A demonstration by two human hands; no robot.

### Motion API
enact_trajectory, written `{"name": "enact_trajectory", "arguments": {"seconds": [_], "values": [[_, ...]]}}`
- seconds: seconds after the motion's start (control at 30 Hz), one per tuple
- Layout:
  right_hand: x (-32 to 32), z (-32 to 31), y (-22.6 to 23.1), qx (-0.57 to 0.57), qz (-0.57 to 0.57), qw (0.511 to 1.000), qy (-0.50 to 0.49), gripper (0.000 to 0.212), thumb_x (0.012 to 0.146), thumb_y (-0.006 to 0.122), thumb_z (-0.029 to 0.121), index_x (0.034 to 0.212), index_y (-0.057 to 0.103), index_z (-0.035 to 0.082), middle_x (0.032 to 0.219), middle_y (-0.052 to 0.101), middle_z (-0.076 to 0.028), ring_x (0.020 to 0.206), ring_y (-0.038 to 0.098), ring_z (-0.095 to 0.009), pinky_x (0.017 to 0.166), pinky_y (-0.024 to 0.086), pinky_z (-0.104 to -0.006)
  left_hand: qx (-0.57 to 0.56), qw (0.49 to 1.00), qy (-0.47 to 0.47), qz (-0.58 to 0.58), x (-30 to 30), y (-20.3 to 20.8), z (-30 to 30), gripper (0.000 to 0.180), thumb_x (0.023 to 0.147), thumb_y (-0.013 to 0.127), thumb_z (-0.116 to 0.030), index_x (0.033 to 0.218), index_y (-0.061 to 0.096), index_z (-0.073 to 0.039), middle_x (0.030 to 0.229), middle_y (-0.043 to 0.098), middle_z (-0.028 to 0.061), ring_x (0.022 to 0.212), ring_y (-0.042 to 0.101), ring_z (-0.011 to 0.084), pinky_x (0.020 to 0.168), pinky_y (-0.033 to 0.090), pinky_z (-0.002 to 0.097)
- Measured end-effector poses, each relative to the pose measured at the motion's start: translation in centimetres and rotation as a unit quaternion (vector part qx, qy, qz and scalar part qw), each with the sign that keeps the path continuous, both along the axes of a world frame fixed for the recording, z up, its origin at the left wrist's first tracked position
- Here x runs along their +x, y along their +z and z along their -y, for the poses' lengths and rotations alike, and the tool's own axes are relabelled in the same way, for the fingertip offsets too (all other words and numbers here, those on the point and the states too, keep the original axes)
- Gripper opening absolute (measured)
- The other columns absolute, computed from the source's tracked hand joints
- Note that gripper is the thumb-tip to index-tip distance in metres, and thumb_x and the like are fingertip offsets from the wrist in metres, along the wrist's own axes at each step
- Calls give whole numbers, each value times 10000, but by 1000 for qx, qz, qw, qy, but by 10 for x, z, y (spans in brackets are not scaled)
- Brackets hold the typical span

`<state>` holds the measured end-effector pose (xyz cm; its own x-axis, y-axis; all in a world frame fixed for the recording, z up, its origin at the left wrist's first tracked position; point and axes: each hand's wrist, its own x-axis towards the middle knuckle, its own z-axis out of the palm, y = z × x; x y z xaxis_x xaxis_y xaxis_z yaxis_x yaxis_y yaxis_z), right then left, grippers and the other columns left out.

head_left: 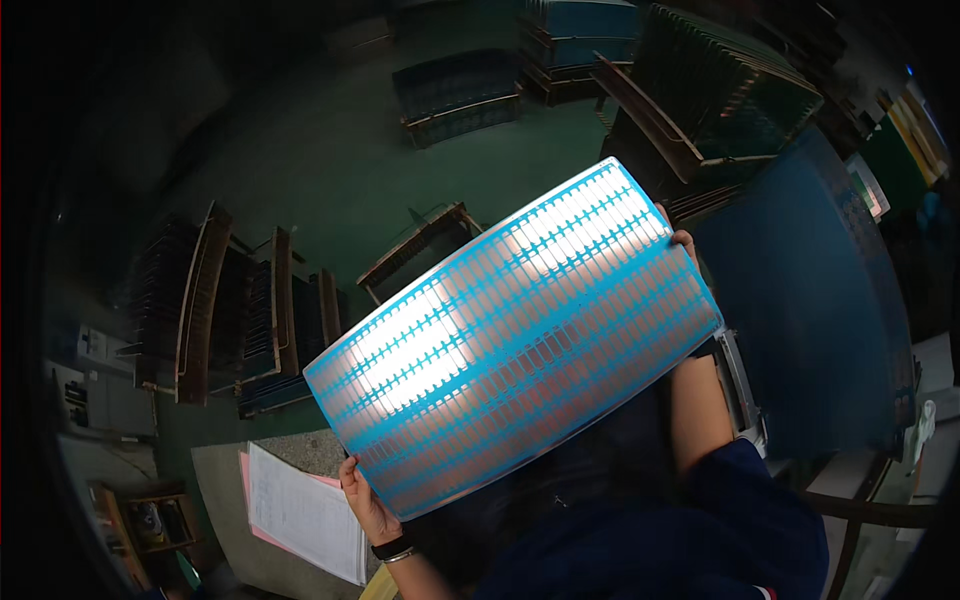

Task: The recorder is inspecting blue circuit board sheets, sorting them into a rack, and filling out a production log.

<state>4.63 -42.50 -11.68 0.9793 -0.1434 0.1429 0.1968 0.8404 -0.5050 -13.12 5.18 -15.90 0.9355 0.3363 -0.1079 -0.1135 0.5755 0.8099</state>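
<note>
A large rectangular circuit board panel [520,345], copper coloured with a blue pattern of rows of small slots, is held up tilted in front of me. Bright light glares off its upper left and upper right areas. My left hand [368,508] grips its lower left edge, with fingers curled at the rim and a dark band on the wrist. At the opposite short edge, my right hand [686,246] holds the upper right side. Most of the right hand is hidden behind the panel; its fingertips show over the edge.
Slotted racks [205,300] stand to the left, and another rack [420,245] sits just beyond the panel. A rack full of upright panels [720,95] is at the far right. Papers [305,510] lie on a grey surface at lower left. A large dark blue surface [815,300] stretches along the right.
</note>
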Motion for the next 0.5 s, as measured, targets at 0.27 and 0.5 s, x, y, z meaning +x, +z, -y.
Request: {"name": "enact_trajectory", "arguments": {"seconds": [0.27, 0.5], "values": [[13, -2, 0, -43, 85, 995, 19, 175, 861, 584, 115, 1024, 565, 54, 1433, 315, -129, 1319, 318, -289, 1053, 396, -450, -27, 1000, -10, -9, 14, 1, 11, 434, 916, 540, -127, 1326, 402, -99, 1314, 471, 91, 1160, 489, 216, 974, 427, 386], [19, -7, -49, -109, 106, 984, 97, 416, 930, 473, 272, 1273, 400, 48, 1380, 389, -141, 1260, 408, -256, 1006, 420, -395, -101, 984, -73, -127, 20, -8, 15, 386, 960, 482, -247, 1283, 418, -46, 1230, 529, 88, 1083, 540, 221, 919, 464, 382]]}}
